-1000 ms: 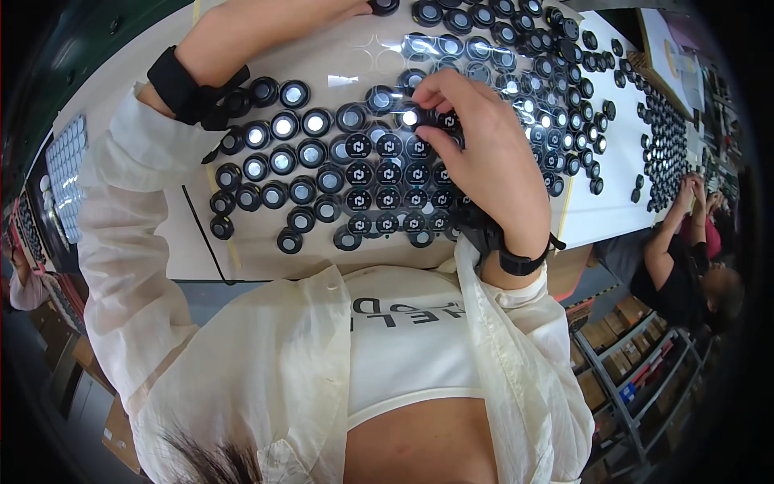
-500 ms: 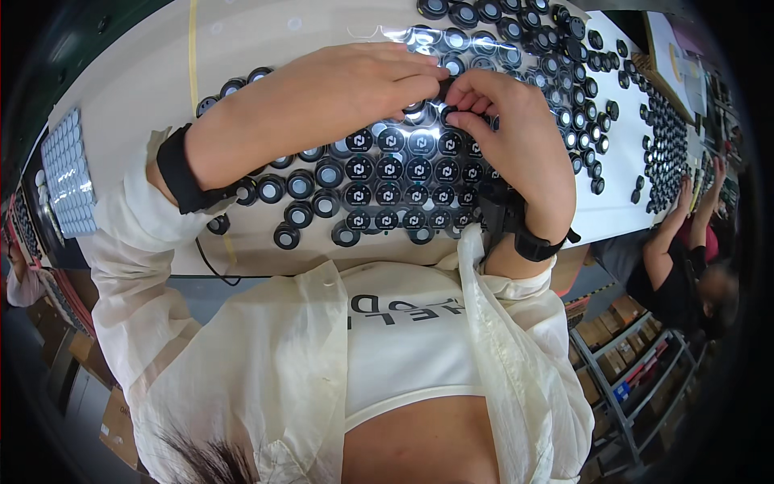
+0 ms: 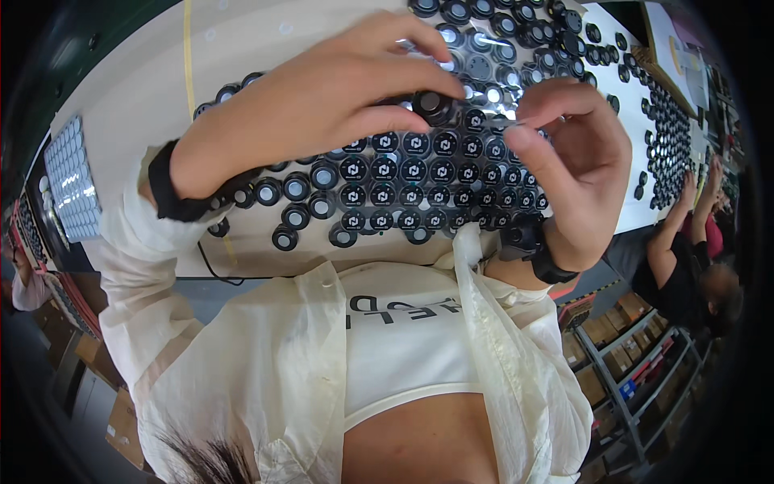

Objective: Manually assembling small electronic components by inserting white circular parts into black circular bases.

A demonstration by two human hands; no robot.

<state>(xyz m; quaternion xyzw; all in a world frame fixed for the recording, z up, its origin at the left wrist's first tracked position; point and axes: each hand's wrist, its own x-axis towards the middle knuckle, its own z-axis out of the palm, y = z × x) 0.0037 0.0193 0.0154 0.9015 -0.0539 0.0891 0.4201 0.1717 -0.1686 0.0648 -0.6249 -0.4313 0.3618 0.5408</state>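
My left hand [image 3: 363, 77] grips a black round part [image 3: 431, 105] with a light grey centre between thumb and forefinger, its other fingers spread above. To its right, my right hand [image 3: 576, 149] is pinched, thumb against forefinger, on a thin clear piece [image 3: 501, 123] that points toward the left hand. What exactly this piece is cannot be made out. Below both hands lie rows of black discs with a white emblem [image 3: 415, 169], close together on the table. Loose black round parts with grey centres [image 3: 297, 185] stand left of these rows.
More black round parts [image 3: 516, 28] crowd the far side, under glossy glare. A sheet of pale round stickers [image 3: 72, 177] lies at the far left. A black cable [image 3: 211, 262] hangs over the table's near edge. At right, another person's hands [image 3: 689, 194] reach over the same table.
My hands, close together before, are now apart. The right hand has moved right with the thin clear piece; the black round part now shows in my left hand's grip.
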